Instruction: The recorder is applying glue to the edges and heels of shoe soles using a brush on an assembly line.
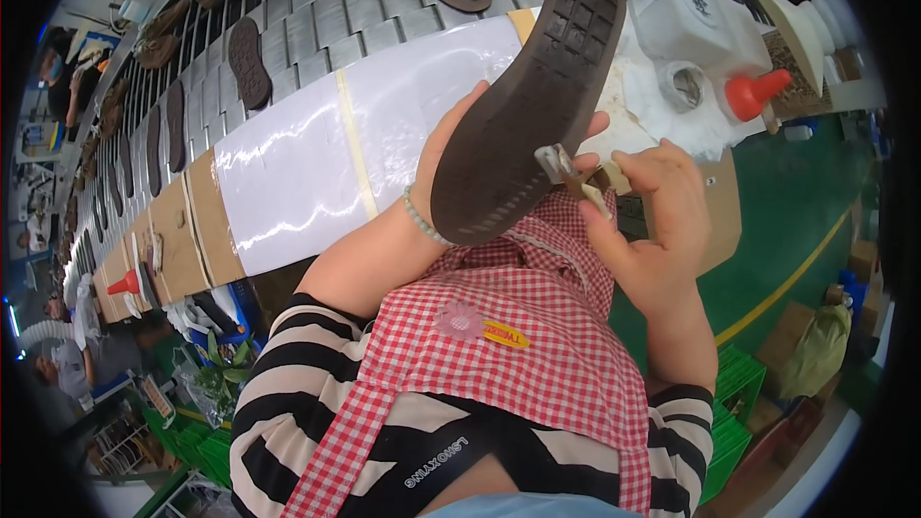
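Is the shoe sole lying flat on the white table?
No, the shoe sole is lifted off the table, gripped by the left hand while the right hand holds a small brush against it.

Dark brown rubber shoe sole [523, 101] with a square-grid tread; red-and-white checked fabric apron [537, 326] bearing a pink flower badge [459, 318]; black-and-cream striped sleeves [288, 393]; pale green beaded bracelet [420, 216]; white plastic bottle [696, 24] with an orange-red conical nozzle [756, 93]; green painted floor [796, 201] with a yellow line [787, 283].
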